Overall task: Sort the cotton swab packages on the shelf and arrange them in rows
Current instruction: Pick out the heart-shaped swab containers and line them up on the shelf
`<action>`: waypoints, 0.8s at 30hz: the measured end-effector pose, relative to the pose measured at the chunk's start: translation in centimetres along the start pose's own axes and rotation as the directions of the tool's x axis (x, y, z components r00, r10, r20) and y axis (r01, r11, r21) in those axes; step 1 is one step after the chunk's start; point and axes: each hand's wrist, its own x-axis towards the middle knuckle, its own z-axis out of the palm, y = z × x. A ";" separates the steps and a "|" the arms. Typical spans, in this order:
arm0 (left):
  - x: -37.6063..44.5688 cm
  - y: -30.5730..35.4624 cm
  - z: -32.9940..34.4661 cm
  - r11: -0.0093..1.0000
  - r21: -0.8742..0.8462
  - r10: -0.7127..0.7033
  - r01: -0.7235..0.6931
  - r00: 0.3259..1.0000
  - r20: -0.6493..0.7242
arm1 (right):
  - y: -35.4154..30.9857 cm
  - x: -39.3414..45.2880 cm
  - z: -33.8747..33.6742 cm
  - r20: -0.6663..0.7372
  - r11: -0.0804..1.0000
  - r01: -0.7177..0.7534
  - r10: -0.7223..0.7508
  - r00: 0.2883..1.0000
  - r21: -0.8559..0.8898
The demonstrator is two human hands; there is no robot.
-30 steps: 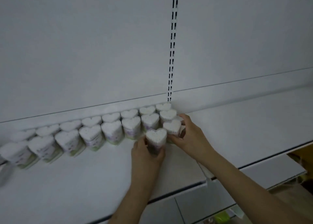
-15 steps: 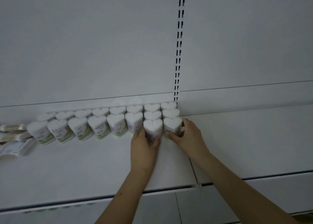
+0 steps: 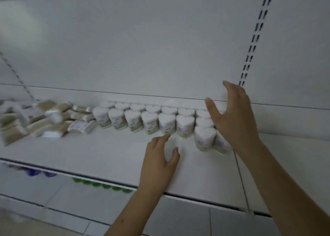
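Note:
Several heart-shaped cotton swab tubs (image 3: 167, 120) stand in two rows along the back of the white shelf (image 3: 107, 155). Two more tubs make a short third row at the right end; the left one (image 3: 204, 138) is in full view, the right one (image 3: 221, 144) is partly behind my wrist. My right hand (image 3: 232, 118) hovers above the right end of the rows, fingers spread, holding nothing. My left hand (image 3: 160, 157) is over the bare shelf in front of the rows, fingers relaxed and empty.
A loose heap of flat cotton swab packs (image 3: 44, 119) lies at the left of the shelf. A slotted upright (image 3: 253, 39) runs up the back panel at the right. Green items (image 3: 100, 184) show on a lower shelf.
Both hands have let go of the two front tubs. My right hand lifted up above them, my left hand drew back toward the shelf front. The camera swung left, revealing the heap of flat packs.

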 end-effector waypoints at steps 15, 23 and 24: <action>-1.9 -18.6 -24.9 0.967 0.088 -0.195 0.240 0.914 -0.356 | -34.5 -0.6 22.4 0.234 0.787 0.322 -0.498 0.835 0.526; -0.6 -29.1 -39.3 0.959 0.133 -0.177 0.251 0.894 -0.411 | -50.7 -1.3 32.4 0.216 0.714 0.378 -0.590 0.778 0.589; -0.4 -30.1 -40.6 0.959 0.129 -0.178 0.252 0.891 -0.418 | -52.2 -1.3 33.4 0.216 0.712 0.365 -0.584 0.783 0.600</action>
